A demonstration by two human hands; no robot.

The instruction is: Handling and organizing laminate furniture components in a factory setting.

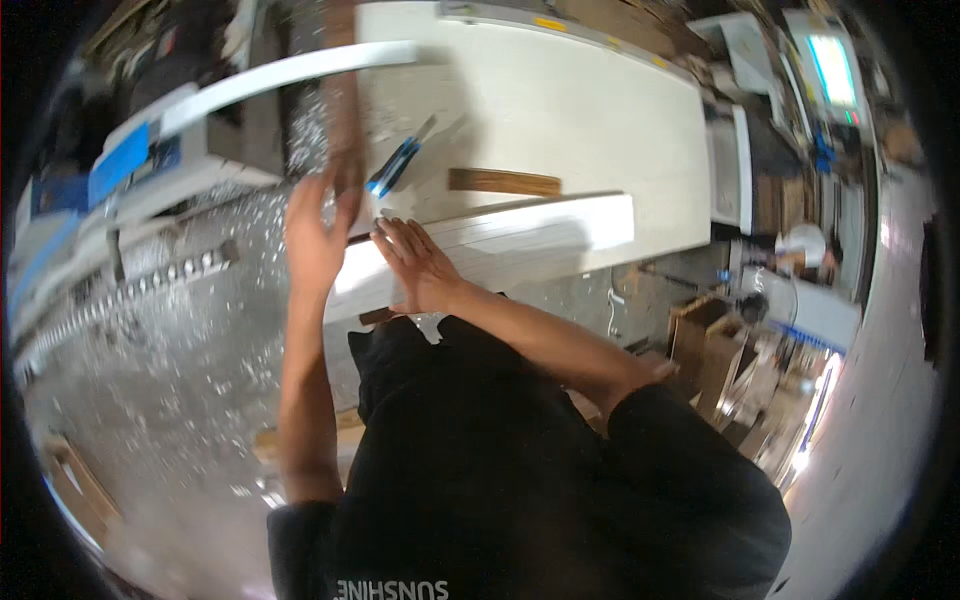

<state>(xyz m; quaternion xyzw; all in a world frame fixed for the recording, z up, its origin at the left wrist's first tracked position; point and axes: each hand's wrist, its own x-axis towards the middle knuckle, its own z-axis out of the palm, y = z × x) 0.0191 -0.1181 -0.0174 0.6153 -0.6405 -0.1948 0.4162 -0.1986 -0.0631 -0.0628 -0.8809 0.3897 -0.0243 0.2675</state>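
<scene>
A long white panel (560, 225) with faint lines along it lies across the near side of the white table, close to my body. My right hand (425, 272) rests on its left part, fingers spread and reaching its far edge. At the panel's left end my left hand (316, 232) has its thumb and fingers around a long brown strip (343, 100). This strip runs away from me past the table's left edge and is smeared by motion. A blue and black utility knife (400, 165) lies beyond my hands, blade out. Right of it lies a short brown wood strip (505, 182).
A white curved-looking bar (290, 78) with blue tape (118, 165) extends at the far left. The grey floor (200, 370) is littered with shiny scraps. A metal rail (590, 35) borders the table's far edge. Boxes (700, 345) and another person (810, 250) are at the right.
</scene>
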